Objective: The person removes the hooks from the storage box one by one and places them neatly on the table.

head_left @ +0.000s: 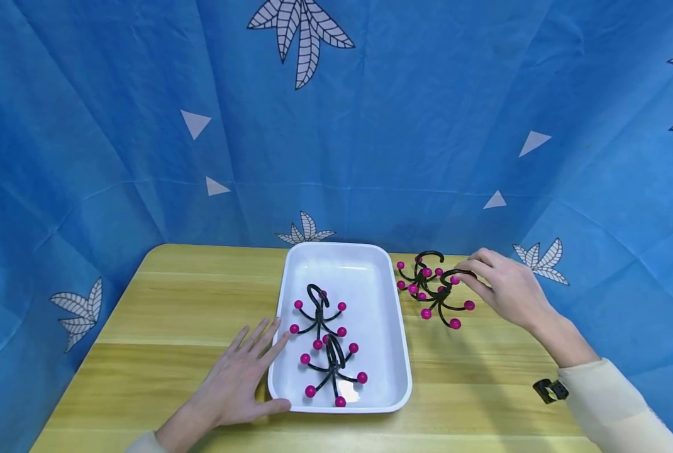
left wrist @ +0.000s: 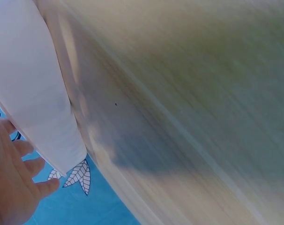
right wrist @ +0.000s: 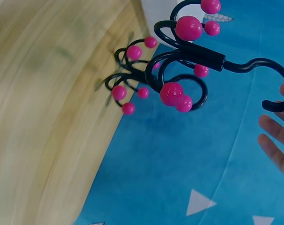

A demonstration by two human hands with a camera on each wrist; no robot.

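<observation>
My right hand [head_left: 503, 286] pinches the curved top hook of a black hook hanger [head_left: 443, 294] with pink ball tips, right of the tray. In the right wrist view this hanger [right wrist: 200, 54] hangs from the fingers. Behind it a similar hanger [right wrist: 132, 74] rests on the table. Two more such hangers lie in the white tray [head_left: 365, 270]: one hanger [head_left: 319, 318] at mid-tray, another [head_left: 333, 370] near the front end. My left hand [head_left: 237, 377], fingers spread and straight, lies at the tray's left rim, thumb at the front corner.
The wooden table [head_left: 200, 302] carries the tray near its middle. A blue cloth [head_left: 404, 126] with white leaves and triangles hangs behind and to both sides. On the right wrist a dark strapped device [head_left: 550, 391] sits by the sleeve.
</observation>
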